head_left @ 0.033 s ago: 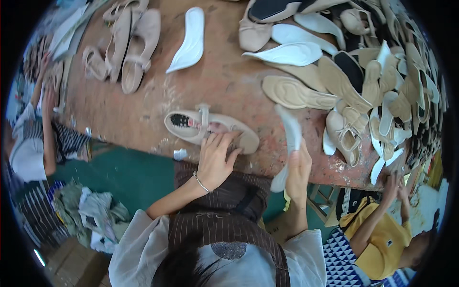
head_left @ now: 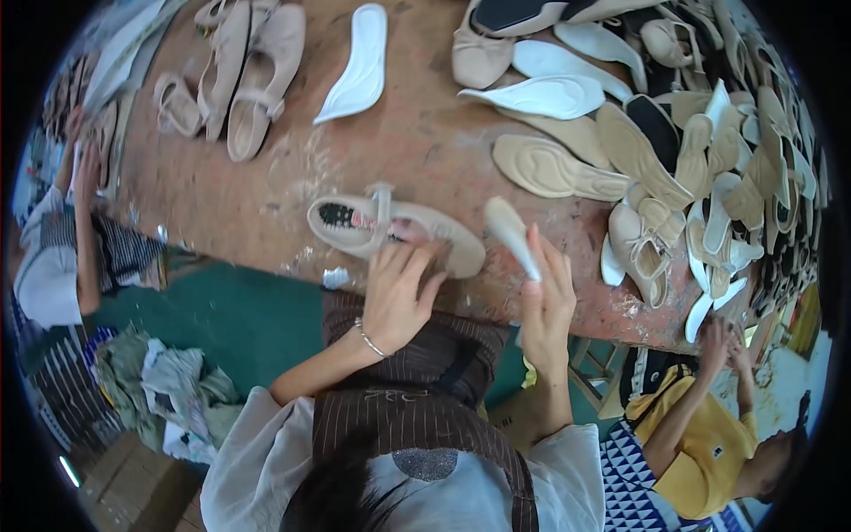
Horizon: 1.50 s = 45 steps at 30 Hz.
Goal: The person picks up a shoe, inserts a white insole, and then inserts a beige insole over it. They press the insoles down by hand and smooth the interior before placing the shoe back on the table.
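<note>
Pinching a beige-and-white, curved, slim insole (head_left: 507, 229) between thumb and fingers of the right hand (head_left: 546, 306). Gripped at the lower end, pointing to 11 o'clock, held at 3 o'clock of a beige, round-toed, strapped shoe (head_left: 399, 229) and apart from it. Lying sole-down on a worn reddish-brown table (head_left: 257, 208), touched from 6 o'clock by the left hand (head_left: 399, 293), with fingers over the near rim; can't tell if clenched or just steadying.

Insole: motion-blurred, likely light, bendy, padded, not fragile; apt to flop or crease if held by one tip. Best taken by both long edges, around the middle. Shoe: probably light too, stiffer underneath, soft and easily dented above. Best held by the near side wall, clear of the thin beige strap (head_left: 383, 211) at 12 o'clock.
</note>
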Available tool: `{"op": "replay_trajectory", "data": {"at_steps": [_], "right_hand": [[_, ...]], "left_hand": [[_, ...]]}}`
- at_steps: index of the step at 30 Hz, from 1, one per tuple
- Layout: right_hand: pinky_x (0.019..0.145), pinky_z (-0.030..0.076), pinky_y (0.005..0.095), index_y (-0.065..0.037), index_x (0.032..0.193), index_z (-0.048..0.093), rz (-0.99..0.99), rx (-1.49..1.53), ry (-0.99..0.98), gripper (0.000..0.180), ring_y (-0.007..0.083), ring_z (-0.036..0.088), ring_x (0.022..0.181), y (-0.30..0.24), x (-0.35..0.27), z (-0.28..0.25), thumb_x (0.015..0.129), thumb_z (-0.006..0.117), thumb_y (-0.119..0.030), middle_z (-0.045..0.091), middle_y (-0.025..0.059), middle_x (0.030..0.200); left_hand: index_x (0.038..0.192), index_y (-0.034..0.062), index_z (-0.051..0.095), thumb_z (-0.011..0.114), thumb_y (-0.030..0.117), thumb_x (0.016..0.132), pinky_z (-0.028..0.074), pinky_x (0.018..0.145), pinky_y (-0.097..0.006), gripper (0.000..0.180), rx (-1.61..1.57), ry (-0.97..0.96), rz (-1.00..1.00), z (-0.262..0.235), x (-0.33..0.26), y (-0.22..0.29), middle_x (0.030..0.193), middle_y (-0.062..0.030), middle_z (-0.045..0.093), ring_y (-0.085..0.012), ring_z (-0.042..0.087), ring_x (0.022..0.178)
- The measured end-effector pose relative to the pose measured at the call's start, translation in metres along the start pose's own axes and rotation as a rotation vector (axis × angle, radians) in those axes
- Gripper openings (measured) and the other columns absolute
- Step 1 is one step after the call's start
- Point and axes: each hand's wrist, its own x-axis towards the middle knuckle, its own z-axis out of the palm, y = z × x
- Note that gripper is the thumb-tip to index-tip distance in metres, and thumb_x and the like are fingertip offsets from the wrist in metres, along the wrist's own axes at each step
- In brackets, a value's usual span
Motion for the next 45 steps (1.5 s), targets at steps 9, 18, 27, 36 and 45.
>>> {"op": "replay_trajectory", "data": {"at_steps": [9,18,27,36,45], "right_hand": [[0.096,0.042,0.0454,-0.011,0.109,0.074,-0.308,-0.321,-0.124,0.041,0.0297,0.056,0.110,-0.009,-0.015,0.070,0.069,0.070,-0.004,0.060,0.0116,0.123],[0.092,0.048,0.0437,-0.006,0.099,0.076,-0.289,-0.058,-0.183,0.025,0.0339,0.061,0.110,-0.019,0.015,0.138,0.074,0.073,0.000,0.064,0.0160,0.121],[0.090,0.052,0.0430,0.000,0.092,0.072,-0.272,-0.062,-0.127,0.021,0.0343,0.063,0.107,-0.037,0.032,0.154,0.072,0.067,0.003,0.063,0.0178,0.117],[0.083,0.054,0.0413,0.000,0.092,0.072,-0.246,-0.065,-0.143,0.020,0.0335,0.065,0.100,-0.042,0.044,0.174,0.074,0.066,0.002,0.065,0.0158,0.110],[0.082,0.054,0.0418,0.001,0.090,0.070,-0.292,-0.178,-0.204,0.021,0.0316,0.063,0.100,-0.040,0.042,0.178,0.071,0.064,0.003,0.064,0.0141,0.109]], "left_hand": [[0.100,0.0082,0.071,0.066,0.000,0.076,0.042,0.098,-0.043,0.025,0.283,0.280,-0.092,-0.064,-0.006,-0.117,0.130,-0.0123,0.056,-0.0338,0.050,0.114],[0.116,0.0055,0.064,0.058,-0.008,0.073,0.044,0.101,-0.040,0.045,-0.102,0.088,-0.024,-0.065,0.004,-0.120,0.135,-0.0155,0.053,-0.0341,0.053,0.114],[0.111,0.0020,0.069,0.088,0.019,0.069,0.046,0.060,-0.026,0.049,-0.190,0.263,-0.252,-0.068,0.000,-0.140,0.086,-0.0041,0.058,-0.0133,0.053,0.067],[0.106,0.0037,0.071,0.088,0.020,0.069,0.043,0.055,-0.024,0.044,-0.255,0.272,-0.347,-0.062,0.006,-0.141,0.078,-0.0030,0.057,-0.0100,0.052,0.061],[0.097,0.0050,0.073,0.088,0.022,0.066,0.050,0.060,-0.031,0.039,-0.171,0.277,-0.366,-0.056,0.021,-0.140,0.083,-0.0064,0.064,-0.0201,0.063,0.067]]}}
